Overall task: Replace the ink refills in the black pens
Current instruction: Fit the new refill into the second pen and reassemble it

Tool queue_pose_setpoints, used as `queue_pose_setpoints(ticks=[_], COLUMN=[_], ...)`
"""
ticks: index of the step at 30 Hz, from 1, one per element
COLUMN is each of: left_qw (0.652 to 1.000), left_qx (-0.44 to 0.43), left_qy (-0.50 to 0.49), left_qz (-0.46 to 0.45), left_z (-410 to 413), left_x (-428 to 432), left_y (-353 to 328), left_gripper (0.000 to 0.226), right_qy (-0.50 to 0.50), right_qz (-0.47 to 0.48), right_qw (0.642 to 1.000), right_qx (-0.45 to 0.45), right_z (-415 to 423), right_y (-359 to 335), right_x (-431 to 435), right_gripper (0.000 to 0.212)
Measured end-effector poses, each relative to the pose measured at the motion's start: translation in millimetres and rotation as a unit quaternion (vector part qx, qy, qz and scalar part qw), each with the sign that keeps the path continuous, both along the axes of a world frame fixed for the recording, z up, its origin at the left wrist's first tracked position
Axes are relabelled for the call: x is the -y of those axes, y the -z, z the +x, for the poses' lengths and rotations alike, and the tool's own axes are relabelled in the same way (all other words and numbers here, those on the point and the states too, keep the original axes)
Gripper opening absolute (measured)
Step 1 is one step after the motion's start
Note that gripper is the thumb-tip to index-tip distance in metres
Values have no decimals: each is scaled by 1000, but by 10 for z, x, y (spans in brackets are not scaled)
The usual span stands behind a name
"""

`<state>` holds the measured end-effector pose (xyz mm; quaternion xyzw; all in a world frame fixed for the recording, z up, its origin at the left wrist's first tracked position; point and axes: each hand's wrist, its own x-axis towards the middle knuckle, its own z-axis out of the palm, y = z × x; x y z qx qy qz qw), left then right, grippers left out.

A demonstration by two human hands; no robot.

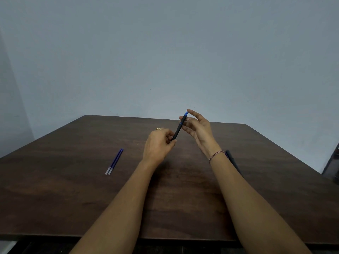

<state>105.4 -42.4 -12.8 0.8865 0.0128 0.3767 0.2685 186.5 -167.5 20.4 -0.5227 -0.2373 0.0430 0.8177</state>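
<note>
A black pen (pixel 178 128) with a blue tip end is held tilted above the table's middle, blue end up. My left hand (pixel 158 143) grips its lower end between thumb and fingers. My right hand (pixel 199 130) touches the upper part with thumb and fingertips, the other fingers spread. Two blue ink refills (pixel 114 161) lie side by side on the table to the left. Another black pen (pixel 233 160) lies on the table to the right, mostly hidden behind my right forearm.
The dark wooden table (pixel 73 198) fills the lower view, its far edge against a plain grey-blue wall. A dark object (pixel 332 162) stands past the table's right edge.
</note>
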Motion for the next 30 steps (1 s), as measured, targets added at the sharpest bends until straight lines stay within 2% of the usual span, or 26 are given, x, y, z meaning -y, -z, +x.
queue_pose_setpoints(ticks=[10,15,23,30], left_qw=[1000,1000,1000,1000], left_qx=[6,3,0,3], left_qy=[2,0,6,12], left_qz=[-2,-2,-13,-11], left_z=[10,15,7,-1], left_x=[-5,0,5,16], left_y=[12,15,-4,-5], left_gripper=[22,24,24,24], right_qy=[15,-9,8,-13], right_qz=[-29,-3,-35,-6], right_qw=[999,1000,999,1000], right_qx=[21,-6,30,-20], right_z=[-1,12,-12,-5], right_y=[20,3,-4,-33], right_x=[4,-9,10,-7], right_gripper=[32,23,32,26])
